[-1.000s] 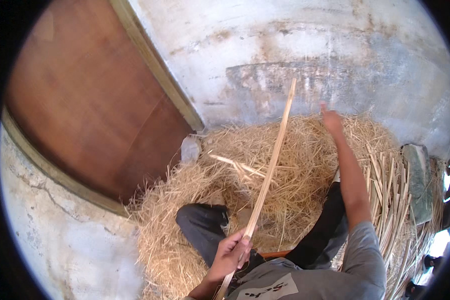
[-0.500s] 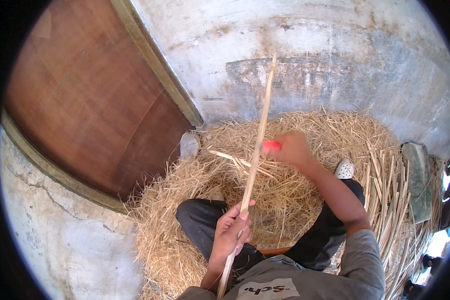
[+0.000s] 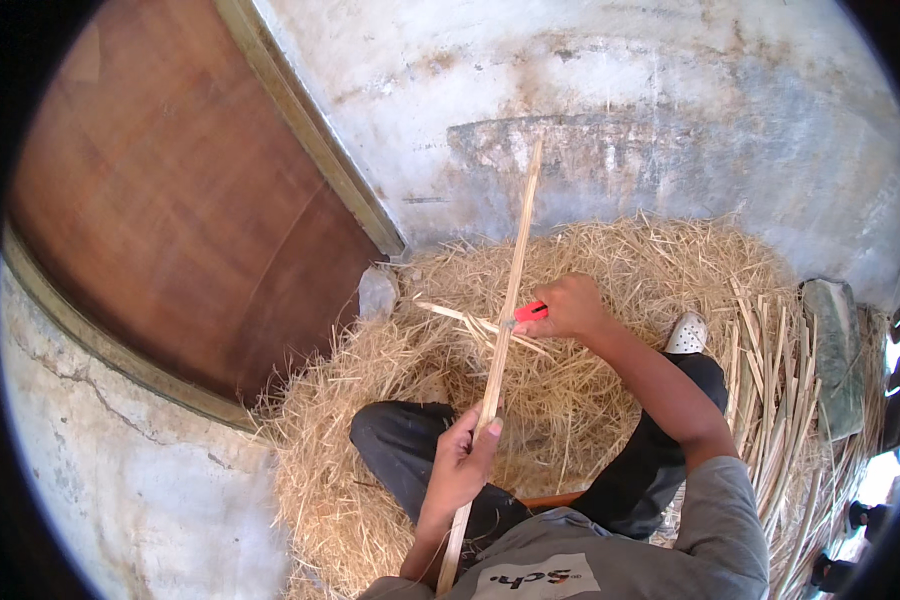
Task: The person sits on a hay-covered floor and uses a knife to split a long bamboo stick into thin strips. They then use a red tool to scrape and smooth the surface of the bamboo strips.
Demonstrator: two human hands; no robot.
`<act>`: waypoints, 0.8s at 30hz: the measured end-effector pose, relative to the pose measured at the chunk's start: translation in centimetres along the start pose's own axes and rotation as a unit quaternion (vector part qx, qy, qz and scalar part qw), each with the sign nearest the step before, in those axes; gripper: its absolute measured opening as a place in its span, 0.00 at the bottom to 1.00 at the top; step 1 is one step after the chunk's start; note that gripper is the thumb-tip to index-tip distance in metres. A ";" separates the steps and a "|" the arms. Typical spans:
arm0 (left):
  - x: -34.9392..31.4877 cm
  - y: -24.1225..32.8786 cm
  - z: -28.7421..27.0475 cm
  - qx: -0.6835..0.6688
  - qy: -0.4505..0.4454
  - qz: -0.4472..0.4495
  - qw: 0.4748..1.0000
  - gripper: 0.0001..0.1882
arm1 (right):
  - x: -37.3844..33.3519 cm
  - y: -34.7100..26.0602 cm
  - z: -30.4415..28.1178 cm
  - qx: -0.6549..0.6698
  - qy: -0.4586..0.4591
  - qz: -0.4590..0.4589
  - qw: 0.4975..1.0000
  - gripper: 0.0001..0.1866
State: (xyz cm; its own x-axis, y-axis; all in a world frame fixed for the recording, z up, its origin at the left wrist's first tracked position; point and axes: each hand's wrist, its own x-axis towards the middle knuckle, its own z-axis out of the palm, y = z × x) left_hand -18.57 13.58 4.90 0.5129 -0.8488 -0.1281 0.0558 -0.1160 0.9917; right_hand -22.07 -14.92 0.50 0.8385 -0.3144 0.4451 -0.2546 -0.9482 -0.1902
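Note:
A long pale strip of split bamboo or wood slants up from beside my left forearm toward the wall, its far end thin. My left hand is closed round its lower part, thumb along the top. In my right hand sits a red utility knife, gripped in a closed fist. The knife's tip meets the strip's right side around mid-length; the blade itself is small and hard to make out. Beneath the strip, a few loose split pieces lie on the shavings.
A deep heap of straw-like shavings surrounds my bent legs. Long split strips lie in a bundle at right, beside a grey-green stone slab. A stained wall rises ahead. At left stands a brown door panel, with a pale stone near its corner.
My right hand and the knife have drawn slightly nearer to me along the strip. The strip's far end now sits lower and a little further left. The left hand keeps its hold.

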 end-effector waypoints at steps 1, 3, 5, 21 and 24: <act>0.0 -0.2 0.1 0.012 0.001 0.007 1.000 0.19 | 0.1 0.5 0.4 0.000 0.022 -0.010 1.000 0.42; -0.5 -0.4 0.0 0.013 0.004 -0.008 1.000 0.19 | -0.1 0.8 1.3 0.009 0.061 -0.035 0.998 0.41; -0.9 -0.4 0.0 -0.012 0.000 -0.042 0.999 0.19 | 1.3 2.4 1.2 0.105 -0.010 0.172 0.980 0.44; -3.5 -1.0 1.4 -0.100 -0.080 -0.094 0.987 0.21 | 2.2 15.0 -0.5 -0.092 0.022 0.294 0.951 0.44; -2.2 -1.0 2.0 -0.091 -0.096 -0.111 0.985 0.21 | 1.9 16.8 -1.6 -0.073 -0.011 0.361 0.930 0.43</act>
State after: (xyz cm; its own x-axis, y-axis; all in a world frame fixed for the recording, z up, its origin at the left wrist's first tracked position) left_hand -21.43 14.56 4.22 0.3006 -0.8966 -0.3250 0.3095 -0.2307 0.9225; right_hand -25.52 -31.51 -0.42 0.4324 -0.8720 0.2294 -0.8162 -0.4866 -0.3115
